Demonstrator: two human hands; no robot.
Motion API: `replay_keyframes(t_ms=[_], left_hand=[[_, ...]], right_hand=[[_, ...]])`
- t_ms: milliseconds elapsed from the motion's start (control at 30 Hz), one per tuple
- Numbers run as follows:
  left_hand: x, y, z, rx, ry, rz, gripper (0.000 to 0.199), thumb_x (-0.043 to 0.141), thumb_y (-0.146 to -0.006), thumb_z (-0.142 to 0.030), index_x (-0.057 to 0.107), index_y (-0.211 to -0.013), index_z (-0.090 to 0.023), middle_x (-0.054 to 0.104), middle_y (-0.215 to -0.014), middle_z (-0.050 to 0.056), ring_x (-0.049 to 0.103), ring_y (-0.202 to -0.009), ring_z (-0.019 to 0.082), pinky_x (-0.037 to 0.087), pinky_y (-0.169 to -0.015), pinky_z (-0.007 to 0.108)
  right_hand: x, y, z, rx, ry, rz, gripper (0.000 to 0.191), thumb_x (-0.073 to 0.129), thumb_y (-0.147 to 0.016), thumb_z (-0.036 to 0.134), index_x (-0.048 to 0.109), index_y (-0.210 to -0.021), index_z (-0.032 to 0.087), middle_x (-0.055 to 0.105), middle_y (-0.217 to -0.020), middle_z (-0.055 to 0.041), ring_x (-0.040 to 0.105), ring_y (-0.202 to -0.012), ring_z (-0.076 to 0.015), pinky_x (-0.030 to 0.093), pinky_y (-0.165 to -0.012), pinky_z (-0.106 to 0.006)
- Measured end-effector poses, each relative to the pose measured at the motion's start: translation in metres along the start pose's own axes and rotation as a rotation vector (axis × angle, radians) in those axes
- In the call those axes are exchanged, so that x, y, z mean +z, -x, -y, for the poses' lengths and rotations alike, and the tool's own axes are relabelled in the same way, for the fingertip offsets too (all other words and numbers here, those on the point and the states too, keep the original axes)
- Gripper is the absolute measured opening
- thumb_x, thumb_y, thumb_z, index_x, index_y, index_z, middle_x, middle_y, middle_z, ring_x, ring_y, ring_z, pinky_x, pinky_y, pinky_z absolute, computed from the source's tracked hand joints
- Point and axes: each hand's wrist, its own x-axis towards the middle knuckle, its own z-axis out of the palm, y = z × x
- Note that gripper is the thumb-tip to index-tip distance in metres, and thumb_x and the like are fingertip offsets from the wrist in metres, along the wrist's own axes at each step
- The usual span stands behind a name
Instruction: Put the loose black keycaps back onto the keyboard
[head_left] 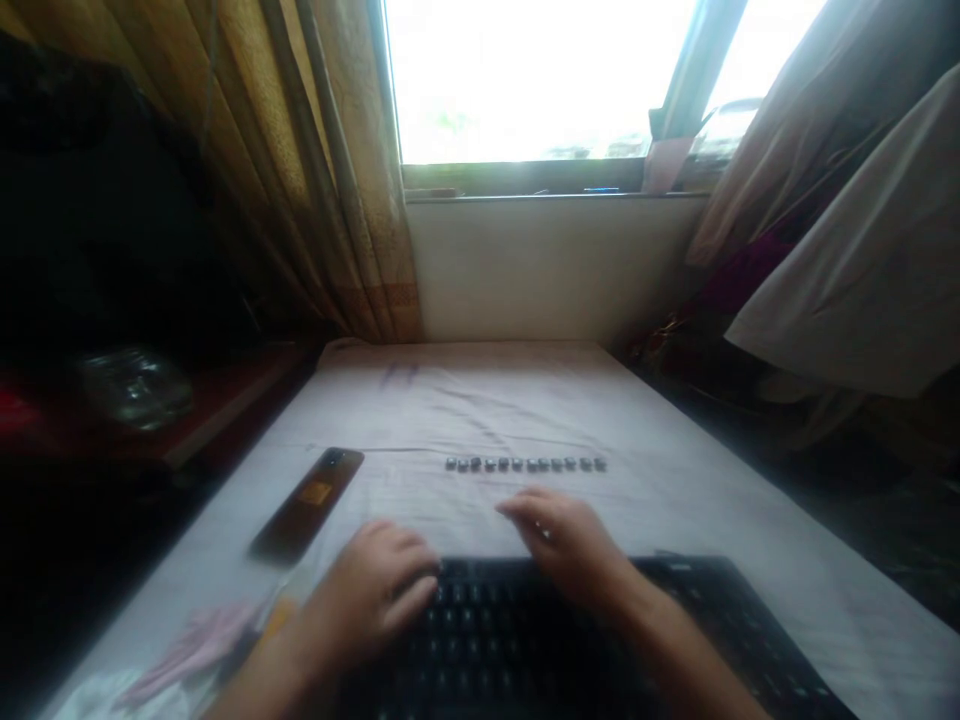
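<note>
A black keyboard (517, 640) lies at the near edge of the view. My left hand (382, 580) rests at its upper left corner, thumb and fingers a little apart, with nothing seen between them. Above the keyboard's top edge is my right hand (559, 535), its fingers bent together and pointing left; a small pale bit shows at the fingers, too blurred to name. Beyond the hands, several small dark keycaps (517, 465) stand in a straight row on the pale cloth (465, 400).
A dark phone (311, 505) lies face down at the left. Pink cloth (191, 650) is crumpled at the near left. A clear plastic item (139, 385) sits on a side surface. Curtains (352, 200) and a window (540, 80) stand behind; garments (855, 270) hang at the right.
</note>
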Motion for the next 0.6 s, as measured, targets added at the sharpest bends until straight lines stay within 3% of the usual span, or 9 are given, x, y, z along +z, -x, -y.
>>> replay_keyframes(t_ms=[200,333,467,600], left_hand=[[-0.003,-0.051,0.037,-0.181,0.009,0.057,0.015,0.058,-0.093,-0.031,0.071,-0.098,-0.024,0.072,-0.098,0.003,0.067,-0.087,0.019,0.053,-0.083,0.036],[0.01,-0.089,0.06,-0.319,0.015,0.022,0.033,0.061,-0.094,-0.036,0.059,-0.121,-0.018,0.062,-0.121,0.009,0.064,-0.101,0.023,0.055,-0.085,0.044],[0.022,-0.112,0.067,-0.375,0.029,-0.006,0.035,0.061,-0.094,-0.036,0.058,-0.124,-0.019,0.06,-0.125,0.01,0.063,-0.103,0.024,0.055,-0.086,0.045],[0.031,-0.117,0.064,-0.413,0.036,-0.047,0.034,0.061,-0.094,-0.036,0.059,-0.123,-0.019,0.06,-0.126,0.01,0.063,-0.105,0.024,0.055,-0.087,0.045]], right_hand=[[0.005,0.002,-0.022,0.118,0.06,0.111,0.028,0.056,-0.085,0.01,0.078,-0.094,0.023,0.078,-0.091,-0.0052,0.073,-0.083,-0.0195,0.056,-0.077,-0.03],[0.006,0.006,-0.024,0.121,0.095,0.165,0.029,0.058,-0.084,0.009,0.079,-0.095,0.025,0.078,-0.093,-0.0049,0.073,-0.084,-0.0196,0.054,-0.077,-0.029],[0.009,0.007,-0.026,0.128,0.128,0.22,0.025,0.06,-0.085,0.012,0.079,-0.095,0.025,0.077,-0.091,-0.005,0.072,-0.082,-0.0207,0.053,-0.073,-0.029],[0.016,0.008,-0.032,0.141,0.131,0.219,0.023,0.061,-0.086,0.015,0.079,-0.097,0.025,0.077,-0.091,-0.0051,0.072,-0.083,-0.0206,0.053,-0.072,-0.028]])
